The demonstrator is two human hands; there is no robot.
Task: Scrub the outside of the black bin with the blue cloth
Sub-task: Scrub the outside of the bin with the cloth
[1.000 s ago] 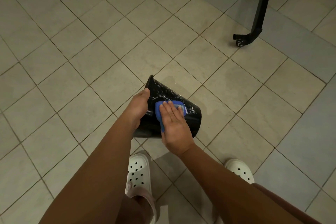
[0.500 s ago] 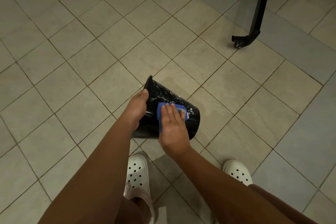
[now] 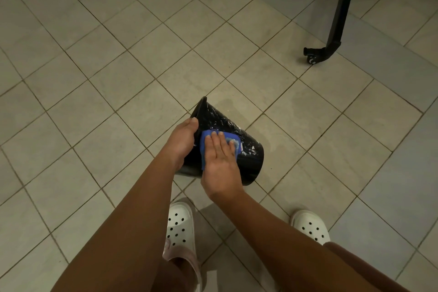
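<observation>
left hand [image 3: 181, 141] gripping bin [image 3: 248, 161], right hand [image 3: 221, 161] flat on cloth [image 3: 206, 140]

Floor's all pale square tiles [image 3: 99, 73] with dark grout, and there's a greyer band of tiles [image 3: 403, 149] way off right of the hands. Black frame leg [image 3: 341, 7] with a little caster wheel [image 3: 311, 59] sits far up-right of them. Two white holey clogs [image 3: 180, 227] [image 3: 310, 226] just below the hands.
</observation>
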